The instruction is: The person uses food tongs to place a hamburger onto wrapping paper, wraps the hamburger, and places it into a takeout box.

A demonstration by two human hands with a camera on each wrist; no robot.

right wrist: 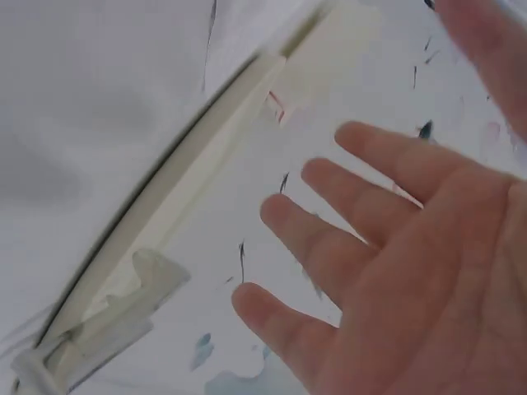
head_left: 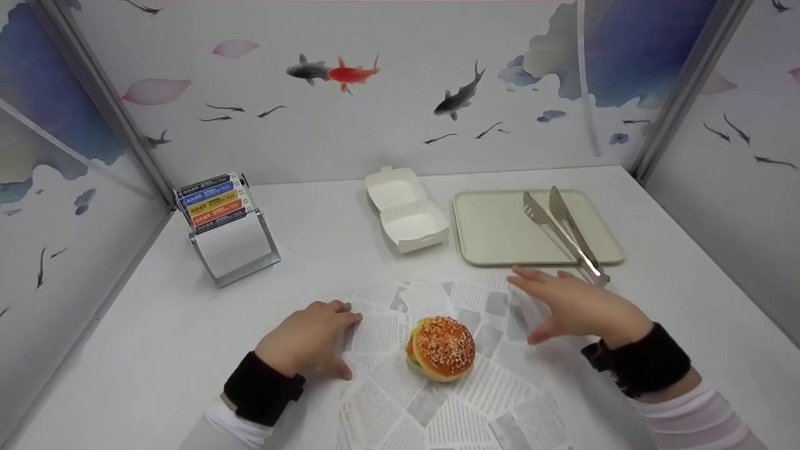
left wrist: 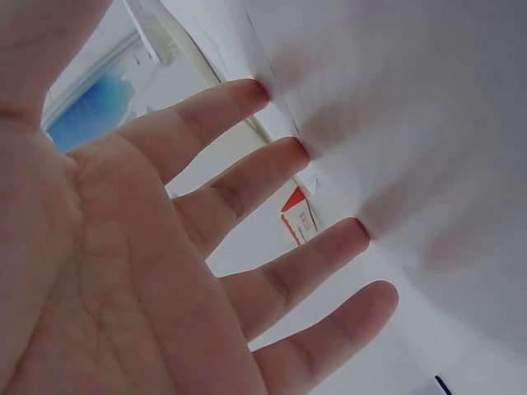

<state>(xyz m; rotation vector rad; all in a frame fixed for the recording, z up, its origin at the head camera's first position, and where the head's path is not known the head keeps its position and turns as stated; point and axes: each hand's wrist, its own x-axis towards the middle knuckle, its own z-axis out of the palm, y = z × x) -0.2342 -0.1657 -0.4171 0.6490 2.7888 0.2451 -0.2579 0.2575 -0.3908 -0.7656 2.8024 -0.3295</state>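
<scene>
A sesame-bun hamburger (head_left: 445, 347) lies on a sheet of newsprint-patterned wrapping paper (head_left: 381, 400) at the front of the white table. To its left, my left hand (head_left: 306, 340) is spread at the paper's left edge. The left wrist view shows those fingers (left wrist: 272, 284) nearly straight, fingertips right at the white surface. Over the paper's upper right corner hovers my right hand (head_left: 581, 309), fingers apart and thumb out, holding nothing. In the right wrist view its fingers (right wrist: 309, 239) are extended, with the tray's edge and the tongs' end beyond them.
A beige tray (head_left: 490, 228) stands at the back right, with metal tongs (head_left: 565, 234) lying across it, handle end over its front rim. Beside it sits an opened white clamshell box (head_left: 409, 215). A metal rack with colourful labelled boxes (head_left: 215, 203) is at the left. Printed panels enclose the table.
</scene>
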